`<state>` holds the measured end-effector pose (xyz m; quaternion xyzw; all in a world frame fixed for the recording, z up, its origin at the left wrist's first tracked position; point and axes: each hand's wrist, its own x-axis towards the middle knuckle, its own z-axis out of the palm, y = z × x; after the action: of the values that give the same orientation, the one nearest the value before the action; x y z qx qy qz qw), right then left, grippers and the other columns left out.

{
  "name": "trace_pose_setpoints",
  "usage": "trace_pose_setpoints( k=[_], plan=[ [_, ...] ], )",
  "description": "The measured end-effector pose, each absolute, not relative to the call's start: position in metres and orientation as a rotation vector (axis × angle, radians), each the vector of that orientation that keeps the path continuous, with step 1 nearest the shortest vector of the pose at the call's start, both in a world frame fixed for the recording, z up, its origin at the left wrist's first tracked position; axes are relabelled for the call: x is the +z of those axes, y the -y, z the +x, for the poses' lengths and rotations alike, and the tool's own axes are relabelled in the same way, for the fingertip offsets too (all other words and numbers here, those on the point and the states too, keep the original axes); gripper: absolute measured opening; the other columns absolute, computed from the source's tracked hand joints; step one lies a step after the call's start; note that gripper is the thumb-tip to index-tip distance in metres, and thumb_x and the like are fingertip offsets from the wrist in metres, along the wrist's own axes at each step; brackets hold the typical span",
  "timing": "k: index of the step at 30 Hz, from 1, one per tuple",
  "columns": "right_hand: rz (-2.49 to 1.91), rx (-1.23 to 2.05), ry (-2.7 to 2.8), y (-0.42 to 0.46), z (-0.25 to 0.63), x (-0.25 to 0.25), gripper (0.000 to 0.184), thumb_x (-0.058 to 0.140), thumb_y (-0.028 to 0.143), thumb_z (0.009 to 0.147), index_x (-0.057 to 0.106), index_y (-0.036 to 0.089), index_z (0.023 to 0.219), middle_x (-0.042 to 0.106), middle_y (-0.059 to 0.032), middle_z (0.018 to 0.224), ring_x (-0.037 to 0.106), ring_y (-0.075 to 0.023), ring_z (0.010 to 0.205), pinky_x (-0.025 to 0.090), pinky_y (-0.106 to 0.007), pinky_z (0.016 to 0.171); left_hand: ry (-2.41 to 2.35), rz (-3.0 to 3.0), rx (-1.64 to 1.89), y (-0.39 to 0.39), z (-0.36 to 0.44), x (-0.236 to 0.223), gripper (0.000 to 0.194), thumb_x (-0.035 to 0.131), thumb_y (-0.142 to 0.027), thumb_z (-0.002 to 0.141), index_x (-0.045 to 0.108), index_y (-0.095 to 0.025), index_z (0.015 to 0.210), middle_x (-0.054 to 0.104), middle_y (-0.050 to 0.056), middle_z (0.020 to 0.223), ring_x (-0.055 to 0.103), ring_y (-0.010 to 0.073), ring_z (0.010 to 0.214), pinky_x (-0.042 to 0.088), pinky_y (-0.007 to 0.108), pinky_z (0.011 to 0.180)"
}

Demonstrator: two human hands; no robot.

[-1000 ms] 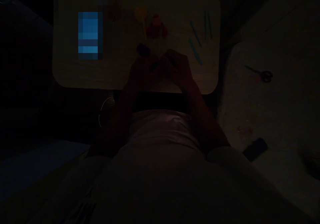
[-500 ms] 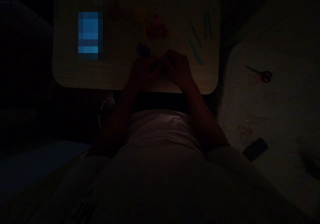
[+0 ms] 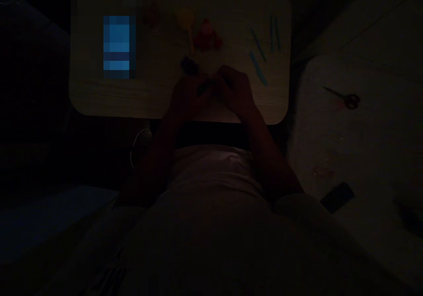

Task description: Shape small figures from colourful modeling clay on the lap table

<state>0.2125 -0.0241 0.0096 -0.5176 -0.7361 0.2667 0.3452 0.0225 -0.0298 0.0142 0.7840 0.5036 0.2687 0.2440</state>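
The scene is very dark. My left hand (image 3: 190, 94) and my right hand (image 3: 234, 89) meet over the near edge of a small wooden table (image 3: 132, 98). Fingers of both are curled and pinched together, fingertips close to touching; whatever lies between them is too dark to make out. Just beyond my left hand sits a dark lumpy piece (image 3: 189, 65). Farther back is a red lumpy figure (image 3: 207, 35), and beside it a yellow round-headed shape with a stalk (image 3: 185, 20). A blue plastic knife (image 3: 258, 68) lies to the right of my right hand.
Several thin blue sticks (image 3: 258, 45) lie at the table's right. A blurred-out bright blue rectangle (image 3: 119, 42) is at the left, with a dim red lump (image 3: 151, 15) near it. On a pale surface to the right are scissors (image 3: 350, 101) and a dark rectangular object (image 3: 337, 197).
Both hands stay in nearly the same place and pose. Only the dim light on the table shifts slightly; no object visibly moves.
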Motion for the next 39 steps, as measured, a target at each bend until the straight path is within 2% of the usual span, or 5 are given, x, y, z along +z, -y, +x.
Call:
trace_pose_setpoints(
  k=[9, 19, 27, 31, 39],
  plan=[
    [-1.292, 0.642, 1.914, 0.0222, 0.2120, 0.0074, 0.054, 0.043, 0.072, 0.110, 0.054, 0.027, 0.082, 0.064, -0.0032, 0.081, 0.063, -0.0240, 0.081, 0.052, -0.039, 0.081, -1.376, 2.146, 0.732, 0.0285, 0.0226, 0.0128, 0.029, 0.059, -0.049, 0.102, 0.072, -0.023, 0.106, 0.078, 0.008, 0.106, 0.072, 0.0314, 0.105, 0.055, 0.045, 0.094],
    [-1.315, 0.719, 1.900, 0.0227, 0.2131, 0.0062, 0.050, 0.049, 0.074, 0.107, 0.059, 0.029, 0.088, 0.066, -0.0052, 0.088, 0.066, -0.0302, 0.095, 0.054, -0.043, 0.087, -1.354, 2.117, 0.756, 0.0296, 0.0220, 0.0130, 0.034, 0.056, -0.054, 0.103, 0.072, -0.025, 0.107, 0.077, 0.007, 0.104, 0.070, 0.0310, 0.107, 0.054, 0.046, 0.094],
    [-1.286, 0.624, 1.940, 0.0242, 0.2118, 0.0110, 0.060, 0.034, 0.078, 0.109, 0.050, 0.028, 0.081, 0.062, -0.0038, 0.081, 0.063, -0.0261, 0.082, 0.053, -0.041, 0.081, -1.365, 2.167, 0.719, 0.0292, 0.0232, 0.0139, 0.031, 0.056, -0.048, 0.103, 0.071, -0.022, 0.107, 0.077, 0.006, 0.109, 0.069, 0.0280, 0.103, 0.053, 0.042, 0.092],
    [-1.293, 0.618, 1.941, 0.0256, 0.2109, 0.0144, 0.060, 0.033, 0.079, 0.109, 0.047, 0.028, 0.079, 0.061, -0.0030, 0.079, 0.062, -0.0253, 0.080, 0.052, -0.040, 0.079, -1.379, 2.169, 0.740, 0.0296, 0.0236, 0.0136, 0.029, 0.057, -0.046, 0.104, 0.069, -0.020, 0.100, 0.075, 0.005, 0.098, 0.068, 0.0251, 0.093, 0.052, 0.041, 0.087],
    [-1.287, 0.621, 1.935, 0.0251, 0.2116, 0.0128, 0.059, 0.035, 0.077, 0.110, 0.050, 0.028, 0.081, 0.064, -0.0022, 0.081, 0.062, -0.0234, 0.080, 0.053, -0.039, 0.081, -1.336, 2.130, 0.771, 0.0278, 0.0228, 0.0101, 0.028, 0.058, -0.049, 0.102, 0.071, -0.024, 0.102, 0.076, 0.006, 0.103, 0.071, 0.0307, 0.102, 0.053, 0.046, 0.093]
  ],
)
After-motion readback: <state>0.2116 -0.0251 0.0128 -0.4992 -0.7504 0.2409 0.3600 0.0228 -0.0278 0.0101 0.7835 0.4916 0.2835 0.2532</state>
